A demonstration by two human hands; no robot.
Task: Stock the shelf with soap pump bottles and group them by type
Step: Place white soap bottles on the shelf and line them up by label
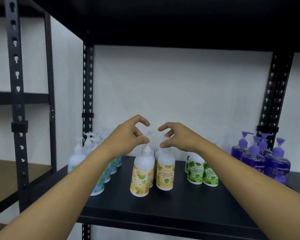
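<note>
Two white pump bottles with orange-yellow labels stand at the middle of the black shelf (171, 210), with more of the same kind behind them. My left hand (128, 134) pinches the pump head of the left orange bottle (142, 175), which leans slightly. My right hand (177, 137) pinches the pump head of the right orange bottle (165, 172), which stands upright. Both forearms reach in from the bottom corners.
Blue-green labelled bottles (99, 182) line the shelf's left side, partly behind my left arm. Green-labelled bottles (203, 170) stand right of centre. Purple bottles (265, 160) cluster at the far right. Black uprights (87, 94) frame the bay, with a shelf board overhead.
</note>
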